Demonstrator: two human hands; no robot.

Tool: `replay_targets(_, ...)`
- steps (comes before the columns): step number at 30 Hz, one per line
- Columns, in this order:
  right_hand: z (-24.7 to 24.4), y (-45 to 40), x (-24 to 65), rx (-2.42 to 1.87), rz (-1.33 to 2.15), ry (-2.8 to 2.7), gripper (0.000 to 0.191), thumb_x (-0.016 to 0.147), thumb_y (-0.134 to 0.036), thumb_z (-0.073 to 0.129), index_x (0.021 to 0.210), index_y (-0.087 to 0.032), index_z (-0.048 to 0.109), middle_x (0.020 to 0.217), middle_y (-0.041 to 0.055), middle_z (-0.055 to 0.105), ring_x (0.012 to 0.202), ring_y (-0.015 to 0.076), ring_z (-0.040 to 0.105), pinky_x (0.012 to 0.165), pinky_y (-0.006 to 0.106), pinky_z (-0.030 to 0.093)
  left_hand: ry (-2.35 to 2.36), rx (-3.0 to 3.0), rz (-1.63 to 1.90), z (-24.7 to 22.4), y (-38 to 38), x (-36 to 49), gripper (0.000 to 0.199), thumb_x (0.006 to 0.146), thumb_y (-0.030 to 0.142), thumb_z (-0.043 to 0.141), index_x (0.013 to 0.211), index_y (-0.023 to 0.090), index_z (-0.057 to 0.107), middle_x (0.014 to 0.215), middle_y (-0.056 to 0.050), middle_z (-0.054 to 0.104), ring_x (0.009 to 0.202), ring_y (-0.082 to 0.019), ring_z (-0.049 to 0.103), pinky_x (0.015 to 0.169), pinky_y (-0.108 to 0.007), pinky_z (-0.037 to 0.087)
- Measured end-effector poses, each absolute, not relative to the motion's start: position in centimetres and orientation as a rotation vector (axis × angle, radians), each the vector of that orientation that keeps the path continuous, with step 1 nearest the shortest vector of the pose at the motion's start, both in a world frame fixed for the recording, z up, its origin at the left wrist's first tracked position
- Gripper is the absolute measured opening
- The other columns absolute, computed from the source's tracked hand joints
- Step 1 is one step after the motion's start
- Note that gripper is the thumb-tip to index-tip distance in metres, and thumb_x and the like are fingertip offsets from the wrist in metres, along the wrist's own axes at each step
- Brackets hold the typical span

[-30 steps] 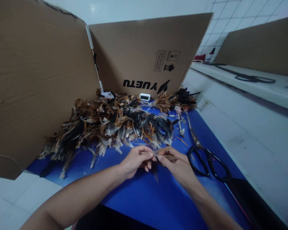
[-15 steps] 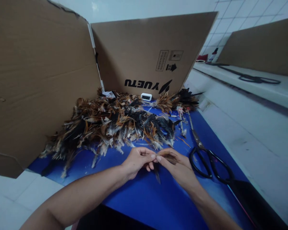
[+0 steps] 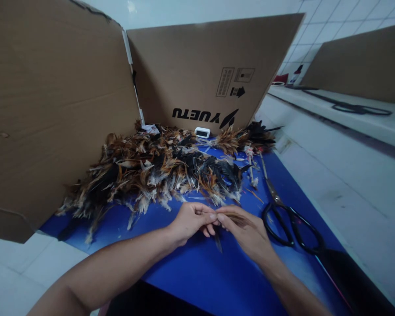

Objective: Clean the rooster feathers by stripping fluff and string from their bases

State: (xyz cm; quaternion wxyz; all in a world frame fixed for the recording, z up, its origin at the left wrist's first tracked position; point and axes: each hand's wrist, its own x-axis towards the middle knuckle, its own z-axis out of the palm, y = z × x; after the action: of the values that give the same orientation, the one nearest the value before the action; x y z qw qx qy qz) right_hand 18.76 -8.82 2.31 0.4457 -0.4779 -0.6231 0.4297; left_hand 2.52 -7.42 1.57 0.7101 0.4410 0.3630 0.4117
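Note:
Brown feathers lie in my right hand, pinched between its thumb and fingers. My left hand meets it fingertip to fingertip, closed in a pinch; what it grips at the tips is too small to make out. One dark feather hangs below the fingertips over the blue table. Just beyond both hands spreads a large pile of brown, black and whitish feathers. Black-handled scissors rest to the right of my right hand, their blades pointing away.
Cardboard panels stand behind and at the left of the pile. A small white device sits at the back, beside a brown feather bundle. At right, a ledge bears another pair of scissors and a small bottle.
The feathers in my right hand now lie flatter along its fingers, which have closed over them a little. My left hand has barely moved. The view has shifted slightly.

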Motion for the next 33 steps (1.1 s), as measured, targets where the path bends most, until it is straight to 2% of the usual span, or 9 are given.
replay_targets(7,2.2,-8.74,18.89,-1.232,1.017,-1.585,0.02,0.079,-0.038,0.06,0.082,-0.019,0.066,0.071,0.0018,0.066,0.065,0.0152,0.061,0.058,0.024,0.051,0.889,1.064,0.908,1.58,-7.31,2.6,0.037,0.066,0.044,0.07,0.076,0.009,0.06,0.067,-0.004,0.063,0.044,-0.008,0.056,0.038,-0.018,0.044)
replay_targets(16,2.42,-8.7,18.85,-1.284,1.006,-1.513,0.023,0.075,-0.039,0.063,0.086,-0.019,0.065,0.069,0.0021,0.067,0.063,0.0171,0.063,0.059,0.028,0.055,0.956,1.133,0.895,1.5,-7.29,2.61,0.035,0.068,0.046,0.067,0.071,0.012,0.057,0.061,0.0,0.059,0.039,-0.006,0.05,0.032,-0.016,0.036)
replay_targets(21,2.21,-8.53,18.89,-1.28,0.943,-1.503,0.019,0.073,-0.036,0.067,0.078,-0.018,0.067,0.09,0.0064,0.068,0.069,0.0163,0.064,0.062,0.027,0.055,0.912,1.055,0.899,1.69,-7.4,2.44,0.034,0.07,0.044,0.066,0.069,0.012,0.057,0.061,-0.002,0.06,0.04,-0.005,0.049,0.033,-0.015,0.033)
replay_targets(25,1.85,-8.54,18.77,-1.284,1.034,-1.429,0.029,0.071,-0.038,0.069,0.091,-0.017,0.064,0.08,0.005,0.069,0.069,0.0176,0.065,0.061,0.028,0.054,0.892,0.991,0.924,1.67,-7.4,2.37,0.034,0.069,0.043,0.068,0.069,0.011,0.057,0.063,-0.002,0.061,0.04,-0.005,0.049,0.034,-0.015,0.032)
replay_targets(33,2.39,-8.59,18.93,-1.304,1.072,-1.476,0.032,0.071,-0.039,0.068,0.093,-0.017,0.061,0.076,0.004,0.067,0.069,0.0182,0.064,0.061,0.029,0.053,0.874,0.949,0.93,1.73,-7.31,2.45,0.035,0.067,0.044,0.069,0.07,0.011,0.058,0.063,-0.002,0.06,0.042,-0.004,0.046,0.035,-0.015,0.031)
